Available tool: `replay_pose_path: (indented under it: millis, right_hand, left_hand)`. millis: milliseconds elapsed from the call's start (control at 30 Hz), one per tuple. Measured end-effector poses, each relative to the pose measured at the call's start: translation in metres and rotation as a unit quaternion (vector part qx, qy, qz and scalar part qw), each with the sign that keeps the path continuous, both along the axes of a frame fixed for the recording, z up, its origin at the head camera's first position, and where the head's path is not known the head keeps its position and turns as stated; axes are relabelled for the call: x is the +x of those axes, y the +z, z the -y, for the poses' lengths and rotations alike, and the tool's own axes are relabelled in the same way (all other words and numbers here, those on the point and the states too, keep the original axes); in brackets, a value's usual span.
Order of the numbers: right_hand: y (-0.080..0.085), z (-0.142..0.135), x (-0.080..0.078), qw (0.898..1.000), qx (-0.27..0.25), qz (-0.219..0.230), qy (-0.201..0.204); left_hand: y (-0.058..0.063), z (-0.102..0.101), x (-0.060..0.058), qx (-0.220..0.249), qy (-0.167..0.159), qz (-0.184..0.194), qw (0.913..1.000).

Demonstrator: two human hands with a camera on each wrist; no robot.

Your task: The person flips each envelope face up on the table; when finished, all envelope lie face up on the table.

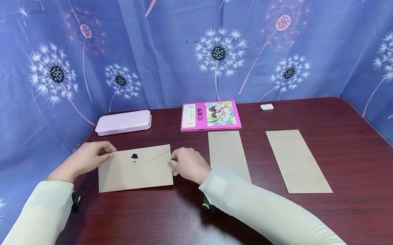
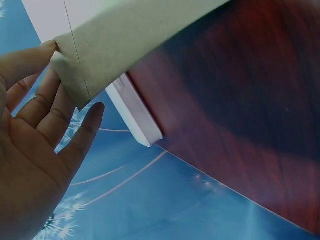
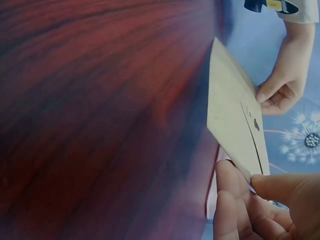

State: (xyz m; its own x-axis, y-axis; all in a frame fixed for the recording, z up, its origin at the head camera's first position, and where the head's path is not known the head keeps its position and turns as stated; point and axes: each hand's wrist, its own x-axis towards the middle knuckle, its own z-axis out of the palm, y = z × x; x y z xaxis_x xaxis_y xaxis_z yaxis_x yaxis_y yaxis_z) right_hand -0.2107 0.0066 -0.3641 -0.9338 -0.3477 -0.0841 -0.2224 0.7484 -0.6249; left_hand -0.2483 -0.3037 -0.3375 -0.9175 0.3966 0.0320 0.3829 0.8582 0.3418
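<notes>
A kraft-paper envelope (image 1: 134,173) with a small black hat print and a flap line is held raised above the table, tilted, as the right wrist view shows. My left hand (image 1: 92,157) pinches its upper left corner between thumb and fingers; the left wrist view shows that corner (image 2: 75,80) close up. My right hand (image 1: 188,164) grips the right edge, with the thumb on the printed face and the fingers behind. Right of it, a second tan envelope or paper (image 1: 225,147) lies flat, partly hidden by my right sleeve. Another tan one (image 1: 297,161) lies farther right.
Along the back of the dark red wooden table (image 1: 133,236) are a pale pink pencil case (image 1: 123,122), a pink book (image 1: 210,116) with a picture cover, and a small white eraser-like block (image 1: 266,107). A blue dandelion-print curtain (image 1: 174,60) surrounds the table's back and sides.
</notes>
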Motion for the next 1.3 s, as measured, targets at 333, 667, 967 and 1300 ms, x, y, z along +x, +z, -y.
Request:
replay_pose_path:
  millis: [333, 667, 967, 1300]
  right_hand:
    - [-0.007, 0.012, 0.002, 1.0, -0.016, 0.015, 0.002]
    - [-0.017, 0.018, 0.005, 0.996, -0.019, -0.021, 0.082]
    - [-0.018, 0.018, 0.009, 0.988, 0.032, -0.041, 0.143]
    - [-0.018, 0.021, 0.012, 0.983, 0.092, -0.051, 0.15]
  left_hand:
    - [-0.009, 0.012, -0.003, -0.02, 0.008, 0.016, 0.9996]
    - [-0.02, 0.013, -0.004, -0.022, 0.029, 0.028, 0.9989]
    - [-0.027, 0.011, -0.006, -0.019, 0.02, 0.037, 0.9989]
    - [-0.039, 0.013, -0.002, -0.028, 0.007, 0.022, 0.9993]
